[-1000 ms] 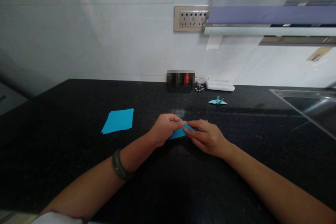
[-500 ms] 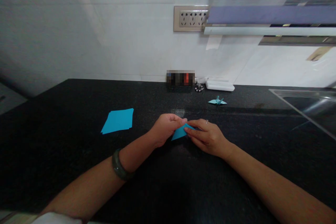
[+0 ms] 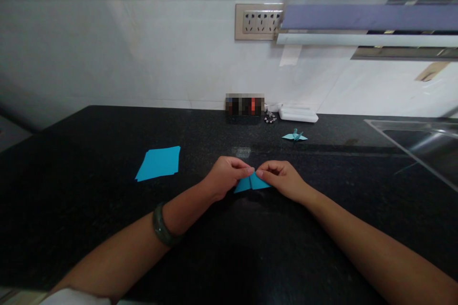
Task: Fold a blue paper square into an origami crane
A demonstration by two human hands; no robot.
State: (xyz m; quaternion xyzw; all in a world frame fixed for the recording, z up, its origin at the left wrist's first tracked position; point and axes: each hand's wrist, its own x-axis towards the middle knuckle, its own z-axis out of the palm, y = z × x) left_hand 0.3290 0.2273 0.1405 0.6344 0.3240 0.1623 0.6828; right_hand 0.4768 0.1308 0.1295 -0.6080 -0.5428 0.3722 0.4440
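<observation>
A small folded sheet of blue origami paper (image 3: 260, 182) lies on the dark countertop (image 3: 222, 248) between my two hands. My left hand (image 3: 226, 176) pinches its upper edge between thumb and fingers. On the other side, my right hand (image 3: 284, 178) is closed in a pinch on the paper close to the left fingertips. A dark line or gap runs down the middle of the paper. The fingers cover its upper part and side corners. To the left rests a stack of blue paper squares (image 3: 159, 163), and beyond the right hand sits a folded paper crane (image 3: 295, 136).
Against the tiled wall stand a blurred-out dark object (image 3: 245, 106), a small beaded item (image 3: 270, 117) and a white plastic object (image 3: 298, 115). At the right is a metal sink (image 3: 415, 145). A socket panel (image 3: 258, 22) and a purple striped hanging (image 3: 358, 14) are above.
My right hand has gone from fingers laid flat over the paper to a pinch at its upper edge. More of the paper's right part shows. The left hand keeps its pinch.
</observation>
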